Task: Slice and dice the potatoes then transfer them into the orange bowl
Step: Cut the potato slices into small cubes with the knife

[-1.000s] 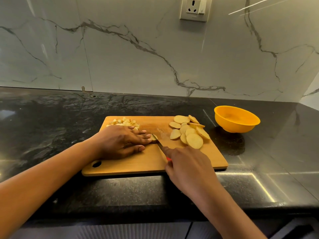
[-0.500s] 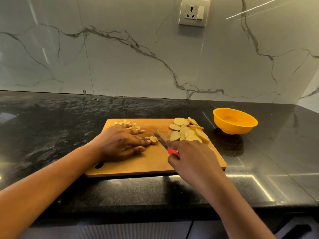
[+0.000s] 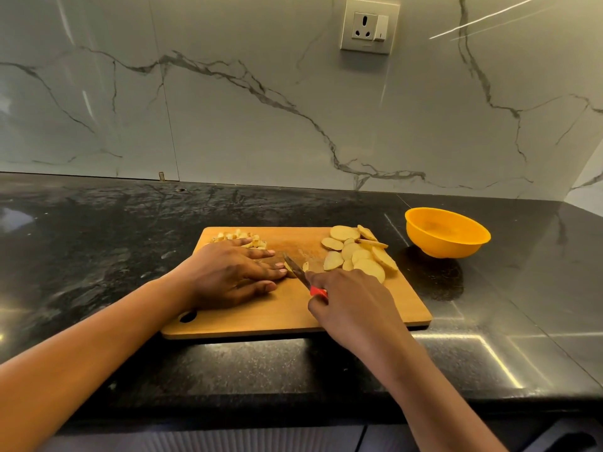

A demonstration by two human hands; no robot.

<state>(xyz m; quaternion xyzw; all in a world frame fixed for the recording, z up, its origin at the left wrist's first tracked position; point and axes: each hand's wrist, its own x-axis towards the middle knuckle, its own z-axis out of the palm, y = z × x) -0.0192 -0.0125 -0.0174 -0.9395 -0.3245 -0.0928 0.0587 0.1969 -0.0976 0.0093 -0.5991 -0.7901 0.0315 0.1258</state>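
On the wooden cutting board (image 3: 277, 318) my left hand (image 3: 231, 275) lies flat with straight fingers, pressing a small potato piece (image 3: 288, 266) at its fingertips. My right hand (image 3: 352, 308) grips a red-handled knife (image 3: 301, 276); its blade is down in that piece, and a cut-off bit (image 3: 305, 265) lies just right of the blade. Several round potato slices (image 3: 357, 252) are piled at the board's far right. Diced potato (image 3: 243, 239) sits at the far left corner, partly behind my left hand. The orange bowl (image 3: 446, 232) stands empty on the counter right of the board.
The board lies on a black stone counter (image 3: 98, 243) whose front edge runs below my arms. A marble wall with a power socket (image 3: 368, 26) rises behind, and the counter continues to the right past the bowl.
The knife lifted and came back down, cutting a bit off the piece under my left fingertips. The camera view shifted slightly. My left hand stayed in place.
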